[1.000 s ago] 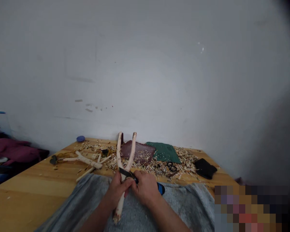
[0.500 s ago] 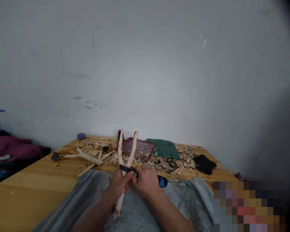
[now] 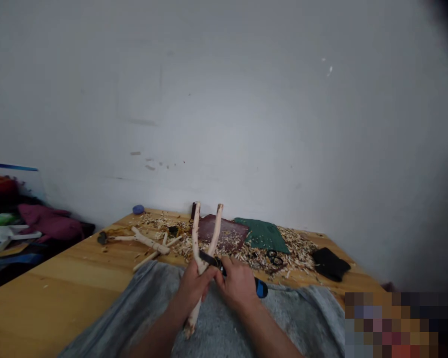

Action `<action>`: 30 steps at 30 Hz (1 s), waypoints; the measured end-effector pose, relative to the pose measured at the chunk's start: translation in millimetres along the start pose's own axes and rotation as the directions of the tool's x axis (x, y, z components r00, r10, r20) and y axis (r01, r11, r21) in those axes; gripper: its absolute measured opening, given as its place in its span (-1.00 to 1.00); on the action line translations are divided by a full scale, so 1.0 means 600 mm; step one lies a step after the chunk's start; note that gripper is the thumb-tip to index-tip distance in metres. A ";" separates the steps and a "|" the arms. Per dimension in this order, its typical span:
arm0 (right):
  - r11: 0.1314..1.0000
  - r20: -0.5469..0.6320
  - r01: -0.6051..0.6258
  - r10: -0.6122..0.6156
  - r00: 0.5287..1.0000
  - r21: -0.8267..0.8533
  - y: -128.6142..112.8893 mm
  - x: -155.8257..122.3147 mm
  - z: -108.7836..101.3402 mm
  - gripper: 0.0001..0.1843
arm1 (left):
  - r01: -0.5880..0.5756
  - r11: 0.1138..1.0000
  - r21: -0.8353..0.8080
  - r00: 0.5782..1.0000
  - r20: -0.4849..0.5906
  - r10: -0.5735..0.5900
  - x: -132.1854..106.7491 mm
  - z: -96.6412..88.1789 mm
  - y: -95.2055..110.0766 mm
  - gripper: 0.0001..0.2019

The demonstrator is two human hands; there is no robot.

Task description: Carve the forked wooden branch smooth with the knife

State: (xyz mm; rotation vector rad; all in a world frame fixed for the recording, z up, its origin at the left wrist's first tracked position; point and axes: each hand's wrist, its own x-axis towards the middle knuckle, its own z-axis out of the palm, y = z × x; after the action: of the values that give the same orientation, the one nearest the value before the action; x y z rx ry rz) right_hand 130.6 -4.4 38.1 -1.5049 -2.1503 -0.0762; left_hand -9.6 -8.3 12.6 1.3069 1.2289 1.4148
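My left hand (image 3: 193,287) is closed round the stem of a pale, peeled forked stick (image 3: 215,234), just below the fork. The two prongs point away from me, and the rough lower end of the stem reaches back over the grey cloth. My right hand (image 3: 239,284) grips a knife (image 3: 262,287) with a black and blue handle. Its dark blade lies against the stick at the fork. The thumbs of both hands are close together near the blade, and the right fingers hide most of the handle.
Grey cloth (image 3: 291,308) covers my lap and the table's near edge. Wood shavings (image 3: 298,248) lie across the wooden table (image 3: 59,283), around maroon (image 3: 209,226) and green (image 3: 267,233) sheets. More peeled sticks (image 3: 149,242) lie left, a black cloth (image 3: 330,264) right. A wall stands behind.
The view has turned slightly left, so everything appears further right. The blade has shifted a little to the right across the fork and tilts more. Both grips are unchanged.
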 end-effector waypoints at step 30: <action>0.996 0.130 0.058 -0.050 0.990 -0.064 -0.007 -0.006 -0.013 -0.66 | -0.027 1.000 -0.015 1.000 0.003 0.027 0.003 -0.009 -0.026 -0.60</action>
State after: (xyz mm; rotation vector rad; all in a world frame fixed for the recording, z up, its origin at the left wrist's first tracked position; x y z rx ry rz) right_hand 130.4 -11.7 44.1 -1.5271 -2.3123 -0.0739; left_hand -16.0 -4.6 -2.1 1.3199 1.2003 1.4374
